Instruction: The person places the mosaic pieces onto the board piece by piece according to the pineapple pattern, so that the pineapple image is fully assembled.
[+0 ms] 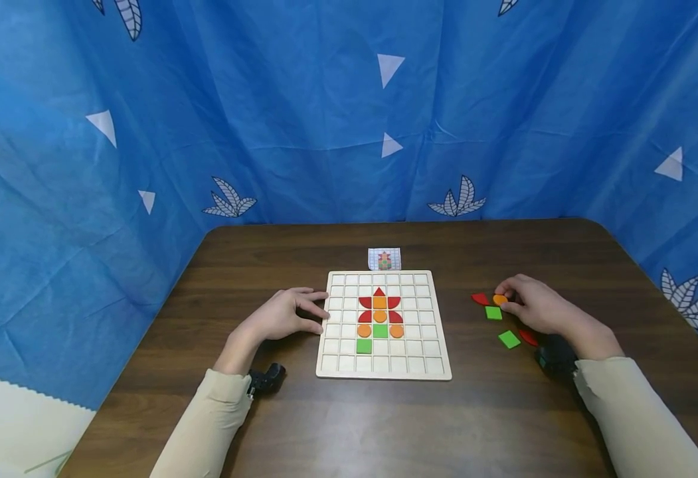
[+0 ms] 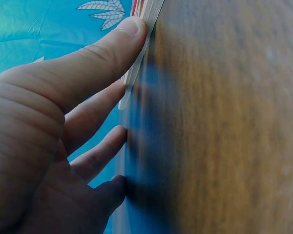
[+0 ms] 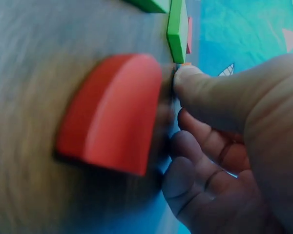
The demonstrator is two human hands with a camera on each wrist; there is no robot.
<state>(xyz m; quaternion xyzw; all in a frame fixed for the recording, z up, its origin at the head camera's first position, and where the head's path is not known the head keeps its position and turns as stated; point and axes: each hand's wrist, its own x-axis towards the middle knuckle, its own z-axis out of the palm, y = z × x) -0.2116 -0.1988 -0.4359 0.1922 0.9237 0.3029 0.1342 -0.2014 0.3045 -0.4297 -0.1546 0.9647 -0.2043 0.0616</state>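
Observation:
A pale gridded board (image 1: 416, 364) lies flat on the table, bearing a figure of red, orange and green tiles. At its left edge my left hand (image 1: 281, 313) has its fingers spread, with the thumb (image 2: 129, 36) and fingertips right at the rim. Off to the right, my right hand (image 1: 532, 307) pinches an orange round tile (image 1: 500, 300) between thumb and forefinger, low over the table. Just beside that tile are a red curved tile (image 1: 480, 299) and a green square tile (image 1: 494, 313). Another red curved tile (image 3: 119, 114) sits close by the right hand.
A small printed card (image 1: 384, 258) with a similar coloured figure lies behind the board. Another green square (image 1: 509, 339) rests below the right hand. The brown wooden table (image 1: 384, 431) ends at a blue patterned curtain (image 1: 325, 113) at the back.

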